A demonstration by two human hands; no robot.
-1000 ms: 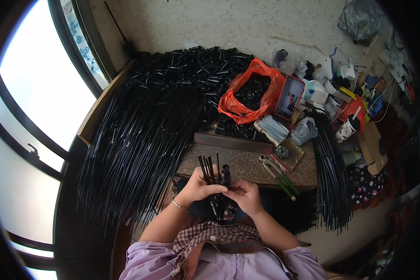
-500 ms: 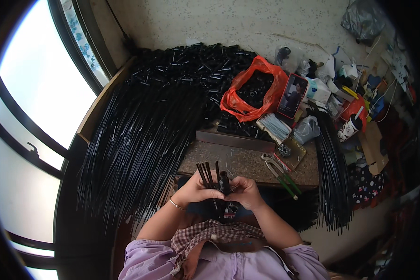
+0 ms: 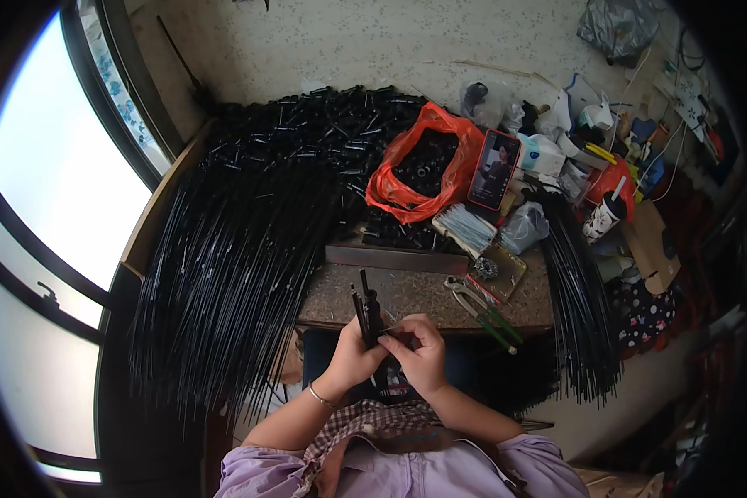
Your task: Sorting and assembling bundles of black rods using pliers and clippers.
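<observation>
My left hand (image 3: 350, 357) is closed around a few slim black rods (image 3: 357, 305) and a short black tubular piece (image 3: 373, 309), all pointing up above the fingers. Against that piece, my right hand (image 3: 421, 355) pinches with thumb and forefinger. A thin, light sliver shows at its fingertips, too small to name. Both hands are in front of the bench (image 3: 349, 290), near my lap. Pincers with green handles (image 3: 494, 326) rest on the bench to the right of my hands. The lower ends of the rods are partly hidden by my hands.
Long black rods (image 3: 224, 266) hang off the bench's left side, with another bundle (image 3: 585, 324) at right. A metal bar (image 3: 398, 257) crosses the bench. Beyond are a red plastic bag (image 3: 382, 197), a phone (image 3: 495, 170), thin pale sticks (image 3: 466, 228) and a cup (image 3: 603, 218).
My head view has shifted slightly. The rods and tubular piece are now bunched closer together, and my right hand has turned, its fingertips pinching beside the piece.
</observation>
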